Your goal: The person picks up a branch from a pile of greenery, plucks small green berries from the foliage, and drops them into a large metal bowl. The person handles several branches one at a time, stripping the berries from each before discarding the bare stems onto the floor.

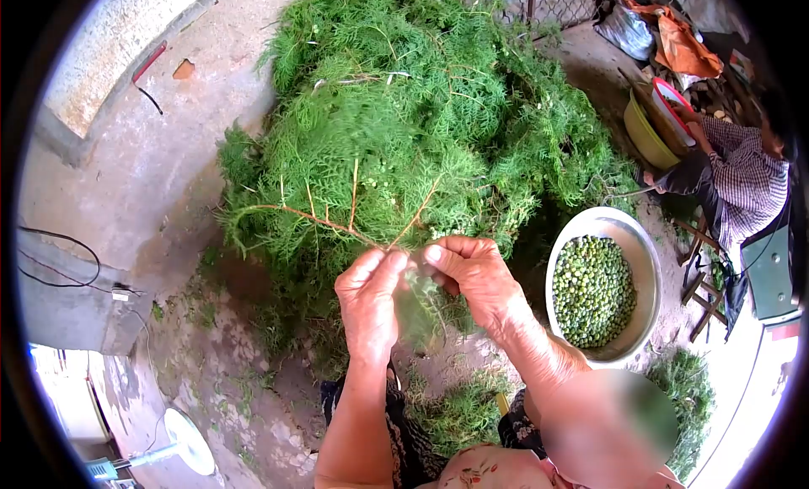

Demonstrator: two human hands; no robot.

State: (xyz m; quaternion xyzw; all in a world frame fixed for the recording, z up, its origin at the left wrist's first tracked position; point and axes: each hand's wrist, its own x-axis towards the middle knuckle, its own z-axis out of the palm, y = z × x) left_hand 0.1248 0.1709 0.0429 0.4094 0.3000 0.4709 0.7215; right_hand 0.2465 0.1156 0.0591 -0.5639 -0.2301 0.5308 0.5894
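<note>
My left hand (371, 299) pinches the woody stem of a green conifer branch (333, 222), which forks into bare brown twigs and feathery foliage above my fingers. Close beside it, my right hand (476, 278) has its thumb and fingers pressed together near the stem's lower end; what lies between them is hidden. A blurred green sprig shows just below both hands. Beyond them rises a big heap of cut conifer branches (396, 93). To the right of my right hand stands a wide metal basin (649, 274) holding many small round green cones (593, 291).
At the right, a person in a checked shirt (746, 173) sits by a yellow-green basin (645, 131) and a red-rimmed one (666, 93). A wooden stool (706, 299) stands nearby. A white fan (190, 443) is at lower left. Loose sprigs (463, 413) lie near my feet.
</note>
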